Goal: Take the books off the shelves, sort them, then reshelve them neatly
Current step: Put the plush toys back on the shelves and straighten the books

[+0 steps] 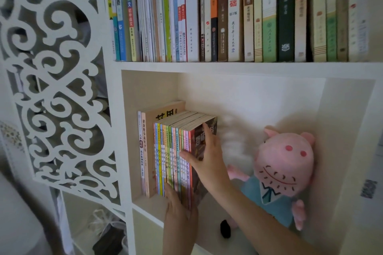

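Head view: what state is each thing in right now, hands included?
Top-shelf books: upright, packed tight.
Lower books: upright, bunched at the left wall of the cubby.
Dark book: at that row's right end, cover exposed.
Pig plush: slumped against the cubby's right wall.
Right hand: flat on the dark book's cover, thumb across the spines.
Left hand: fingers straight, pressing the spines' lower ends.

Hands (pixel 209 159) (pixel 180 213) on upright books (pixel 172 159)
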Demonstrator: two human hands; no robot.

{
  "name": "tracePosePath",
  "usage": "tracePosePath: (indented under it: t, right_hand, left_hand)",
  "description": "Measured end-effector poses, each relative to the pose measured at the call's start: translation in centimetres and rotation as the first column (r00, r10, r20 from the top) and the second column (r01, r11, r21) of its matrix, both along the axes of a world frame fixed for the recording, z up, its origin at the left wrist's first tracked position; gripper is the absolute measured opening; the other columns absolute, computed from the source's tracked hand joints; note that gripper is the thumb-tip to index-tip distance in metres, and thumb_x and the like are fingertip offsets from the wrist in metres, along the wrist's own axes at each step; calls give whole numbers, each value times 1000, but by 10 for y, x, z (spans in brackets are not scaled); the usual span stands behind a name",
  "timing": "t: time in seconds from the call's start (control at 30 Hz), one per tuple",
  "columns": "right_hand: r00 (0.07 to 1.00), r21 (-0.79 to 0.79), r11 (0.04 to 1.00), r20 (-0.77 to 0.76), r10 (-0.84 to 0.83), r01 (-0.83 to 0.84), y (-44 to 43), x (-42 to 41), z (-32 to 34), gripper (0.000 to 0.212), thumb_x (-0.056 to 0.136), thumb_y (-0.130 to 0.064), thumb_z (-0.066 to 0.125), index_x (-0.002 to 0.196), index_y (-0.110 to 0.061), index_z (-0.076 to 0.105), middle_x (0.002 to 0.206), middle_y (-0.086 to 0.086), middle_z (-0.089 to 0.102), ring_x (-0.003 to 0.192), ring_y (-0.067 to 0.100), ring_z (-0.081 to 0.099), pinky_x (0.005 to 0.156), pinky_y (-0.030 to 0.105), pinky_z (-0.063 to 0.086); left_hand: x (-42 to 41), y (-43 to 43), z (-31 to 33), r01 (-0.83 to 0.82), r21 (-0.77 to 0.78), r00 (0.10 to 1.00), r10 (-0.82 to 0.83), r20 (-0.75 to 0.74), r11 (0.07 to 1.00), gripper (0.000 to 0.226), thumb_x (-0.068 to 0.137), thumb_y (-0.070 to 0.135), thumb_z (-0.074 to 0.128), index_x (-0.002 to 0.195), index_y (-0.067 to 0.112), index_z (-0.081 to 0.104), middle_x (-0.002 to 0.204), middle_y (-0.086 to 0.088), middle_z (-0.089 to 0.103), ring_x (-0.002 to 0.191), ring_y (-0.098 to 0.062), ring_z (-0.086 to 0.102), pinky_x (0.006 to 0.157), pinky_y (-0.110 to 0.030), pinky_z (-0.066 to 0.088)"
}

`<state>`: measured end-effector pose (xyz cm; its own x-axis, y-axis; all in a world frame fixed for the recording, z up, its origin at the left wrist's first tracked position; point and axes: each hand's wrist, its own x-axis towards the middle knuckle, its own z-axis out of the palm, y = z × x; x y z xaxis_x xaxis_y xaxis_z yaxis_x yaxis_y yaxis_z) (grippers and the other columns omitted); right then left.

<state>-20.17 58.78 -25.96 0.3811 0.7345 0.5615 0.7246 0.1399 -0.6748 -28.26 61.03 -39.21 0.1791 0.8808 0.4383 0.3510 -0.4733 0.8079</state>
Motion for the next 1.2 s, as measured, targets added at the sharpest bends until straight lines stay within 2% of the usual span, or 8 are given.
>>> tracePosePath:
  t: [0.17,0.3,0.47,0.63,0.73,0.87,1.07,1.2]
  right_hand:
    - [1000,-46,999,-2,23,-23,-3,2,2,97,81,-45,70,153,-24,9,151,4,25,141,17,25,113,31,23]
    - [1000,-100,995,5,24,-23,-8,4,3,106,78,-50,71,153,-22,2,155,4,13,145,20,15,117,39,20]
    - [999,-114,993,-9,33,-34,-11,5,0,113,74,-50,75,153,-19,1,152,3,14,143,19,19,118,35,20]
    - [1000,-106,994,9,21,-20,-13,6,-4,113,75,-51,73,153,-19,-2,154,0,10,144,17,19,115,35,22]
    - [1000,-38,999,10,9,-9,-13,6,-1,103,79,-53,67,153,-27,0,151,1,16,134,18,39,109,34,37]
    - [983,23,997,166,-74,72,-16,10,10,84,85,-59,56,145,-54,-3,141,-4,20,90,12,59,73,23,50]
    - [951,36,999,305,-46,36,-3,10,17,56,90,-45,60,141,-38,40,146,0,28,128,22,43,89,38,52]
    - [953,17,1000,300,-28,24,-2,9,16,57,91,-46,58,143,-38,36,148,1,25,132,24,39,95,44,50]
  left_hand:
    - [-5,-5,-1,35,17,996,-36,77,999,93,73,40,54,137,9,-6,147,-30,26,134,-46,32,105,-49,36]
    - [-14,-2,0,93,-6,984,-92,152,996,96,84,10,68,133,16,-15,155,-19,-5,132,-14,-9,112,-31,14]
    - [-15,6,2,96,60,976,-105,189,994,95,78,32,65,136,21,-10,152,-7,-12,136,-19,-15,115,-48,15]
    - [-5,18,8,-83,270,986,40,162,959,97,84,41,60,148,38,-14,144,-36,12,129,-47,5,96,-61,15]
    - [11,28,3,-238,329,971,223,82,914,98,83,77,33,146,6,7,137,-47,23,125,-58,15,92,-64,19]
    - [26,35,2,-231,349,958,275,-83,908,103,79,72,39,143,-7,18,142,-41,26,135,-50,18,107,-53,22]
    - [25,45,-1,-50,319,928,162,-334,946,72,104,34,-2,130,-22,35,131,-45,39,117,-62,42,108,-49,18]
    - [27,41,1,-253,327,946,304,-113,911,82,101,52,8,139,-19,25,135,-45,33,122,-62,33,109,-48,26]
